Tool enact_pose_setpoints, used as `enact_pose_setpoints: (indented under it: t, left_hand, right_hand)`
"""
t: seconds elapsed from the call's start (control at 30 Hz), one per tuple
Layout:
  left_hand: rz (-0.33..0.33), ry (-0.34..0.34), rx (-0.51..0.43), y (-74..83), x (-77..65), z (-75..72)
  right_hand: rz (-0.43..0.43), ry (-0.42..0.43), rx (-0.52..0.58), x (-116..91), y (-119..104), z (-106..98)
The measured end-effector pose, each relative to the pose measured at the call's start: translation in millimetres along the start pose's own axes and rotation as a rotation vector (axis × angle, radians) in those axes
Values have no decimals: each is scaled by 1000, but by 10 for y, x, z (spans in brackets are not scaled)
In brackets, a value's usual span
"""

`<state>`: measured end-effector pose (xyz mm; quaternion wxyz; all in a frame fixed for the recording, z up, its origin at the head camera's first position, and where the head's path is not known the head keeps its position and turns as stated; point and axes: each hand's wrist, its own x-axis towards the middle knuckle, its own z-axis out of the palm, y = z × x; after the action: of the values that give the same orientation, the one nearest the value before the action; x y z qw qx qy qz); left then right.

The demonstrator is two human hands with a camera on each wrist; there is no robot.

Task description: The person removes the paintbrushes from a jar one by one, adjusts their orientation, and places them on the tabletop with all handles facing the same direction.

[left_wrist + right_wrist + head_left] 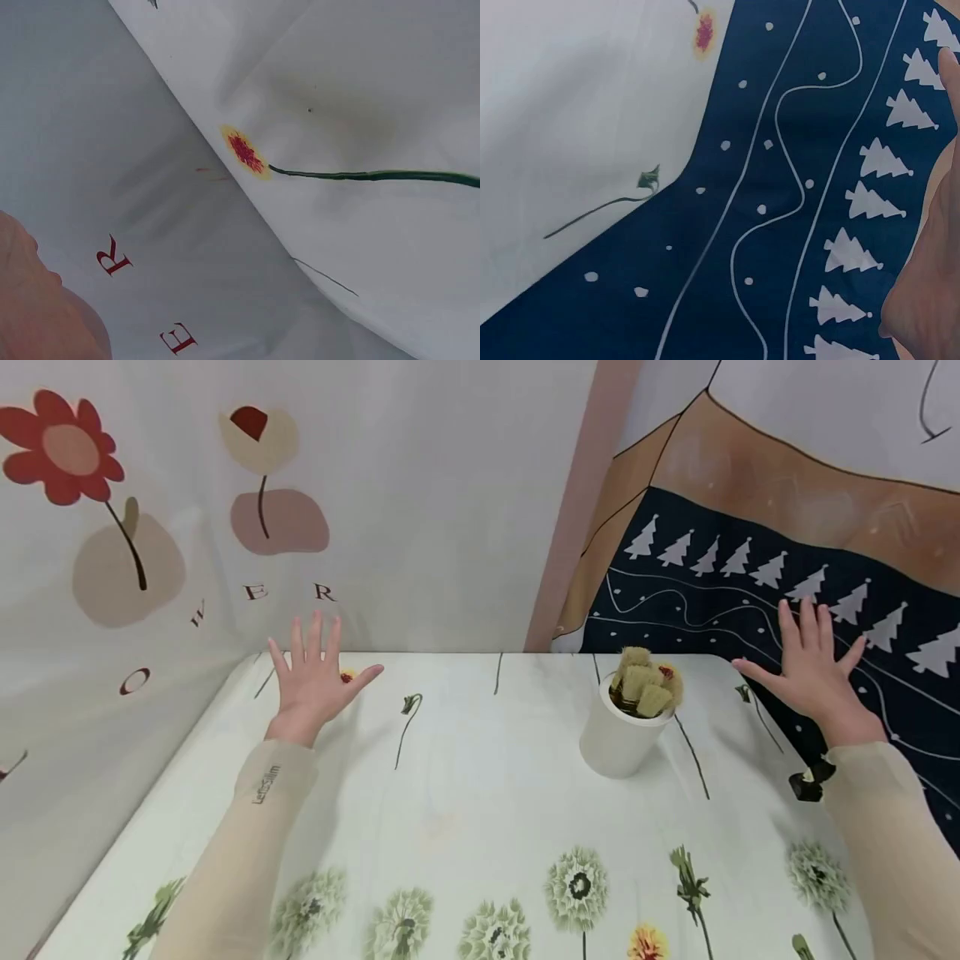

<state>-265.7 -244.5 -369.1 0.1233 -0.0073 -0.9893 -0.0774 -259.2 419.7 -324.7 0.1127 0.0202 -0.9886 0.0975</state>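
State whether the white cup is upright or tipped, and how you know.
Upright: in the head view the white cup stands with its base on the table, rim upward, tan pieces poking from its mouth.

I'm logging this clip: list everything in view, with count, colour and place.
Cup: one, white, standing on the table cover, right of centre.
Fuzzy blocks: several, exact count unclear, yellowish tan, in the cup.
Table cover: one, white with printed flowers and stems, under the cup.
Backdrop: one, pale grey with reddish flowers and letters, behind and left of the table.
Tree-print cloth: one, navy with white trees, at the right.
Small object: apparently one, black, beside the right cuff; identity unclear.
Sleeves: two, beige, one per arm.
Left hand: one, bare, at back left, fingers spread.
Right hand: one, bare, at right, fingers spread.
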Motion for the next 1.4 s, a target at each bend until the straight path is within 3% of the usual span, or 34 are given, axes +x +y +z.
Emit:
enact_pose_setpoints:
  t: [0.8,1.17,1.4]
  left_hand:
    - [-11,-3,5,-57,-57,78]
    - [5,6,-24,7,-52,63]
    - [19,2,-43,101,-29,88]
  right_hand:
    - [-27,-11,34,-46,-144,29]
    - [-70,24,182,-102,-256,50]
    - [-116,2,314,-176,-344,125]
